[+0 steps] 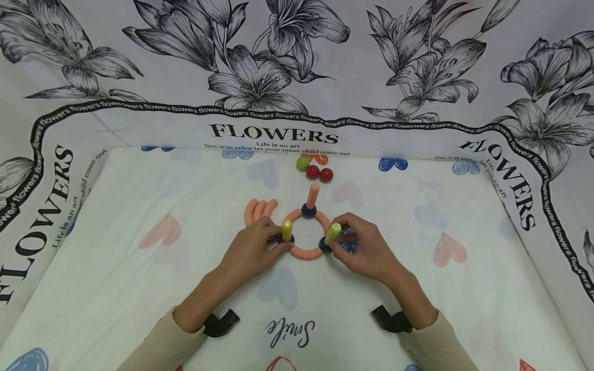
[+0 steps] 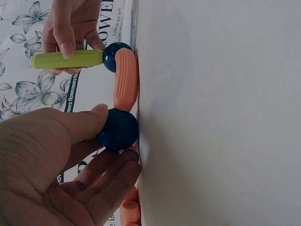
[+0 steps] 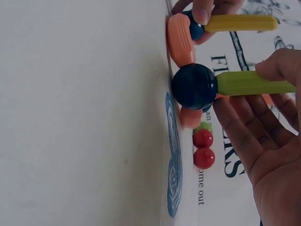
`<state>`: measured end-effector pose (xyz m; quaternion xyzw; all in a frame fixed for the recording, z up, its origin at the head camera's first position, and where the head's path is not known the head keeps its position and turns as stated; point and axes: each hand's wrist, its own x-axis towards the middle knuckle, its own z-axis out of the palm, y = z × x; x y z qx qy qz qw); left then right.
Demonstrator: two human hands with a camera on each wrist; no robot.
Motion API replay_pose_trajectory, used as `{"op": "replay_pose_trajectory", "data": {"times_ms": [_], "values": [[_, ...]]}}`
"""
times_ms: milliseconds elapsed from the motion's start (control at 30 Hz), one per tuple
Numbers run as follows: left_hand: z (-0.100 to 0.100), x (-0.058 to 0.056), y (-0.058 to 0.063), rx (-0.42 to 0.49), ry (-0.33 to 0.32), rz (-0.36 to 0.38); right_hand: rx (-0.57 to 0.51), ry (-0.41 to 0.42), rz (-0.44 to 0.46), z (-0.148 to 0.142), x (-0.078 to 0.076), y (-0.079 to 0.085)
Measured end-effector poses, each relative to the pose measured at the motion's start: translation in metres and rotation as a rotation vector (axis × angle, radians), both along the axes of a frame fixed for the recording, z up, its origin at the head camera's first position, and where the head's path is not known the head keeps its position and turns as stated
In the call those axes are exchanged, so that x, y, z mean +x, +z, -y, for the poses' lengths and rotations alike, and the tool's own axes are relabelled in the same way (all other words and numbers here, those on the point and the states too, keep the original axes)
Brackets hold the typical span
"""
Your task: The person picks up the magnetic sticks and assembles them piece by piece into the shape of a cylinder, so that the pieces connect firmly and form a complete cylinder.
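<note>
Curved orange rods [image 1: 306,254] and three dark blue balls form a ring lying on the white cloth. My left hand [image 1: 252,242] pinches the left blue ball [image 2: 120,129] between thumb and fingers. A yellow rod [image 1: 287,230] stands up from that ball. On the other side, my right hand [image 1: 366,245] holds a lime-green rod [image 1: 333,232], thumb on top, fingers beneath. This rod's lower end meets the right blue ball [image 3: 194,87]. From the far blue ball [image 1: 308,211] rises a straight orange rod [image 1: 313,196], with neither hand on it.
Several loose curved orange rods [image 1: 261,210] lie side by side just beyond my left hand. Behind the ring sit a green ball [image 1: 303,164] and two red balls [image 1: 326,175]. Black wrist mounts [image 1: 221,323] stick out by both sleeves. The cloth [image 1: 209,288] bears printed hearts.
</note>
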<state>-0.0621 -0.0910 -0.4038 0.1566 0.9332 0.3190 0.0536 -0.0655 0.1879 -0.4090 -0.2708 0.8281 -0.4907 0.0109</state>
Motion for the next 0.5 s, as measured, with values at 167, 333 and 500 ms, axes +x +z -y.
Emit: {"op": "replay_pose_trajectory", "data": {"times_ms": [167, 333, 500], "values": [[0.001, 0.000, 0.001, -0.002, 0.003, 0.000, 0.000, -0.002, 0.005, 0.001, 0.000, -0.001], [0.000, 0.002, 0.000, 0.008, -0.001, 0.007, 0.039, -0.009, -0.006, -0.001, 0.001, 0.001], [0.001, 0.002, 0.000, 0.003, -0.003, 0.006, 0.074, -0.003, -0.031, -0.009, -0.001, 0.007]]}}
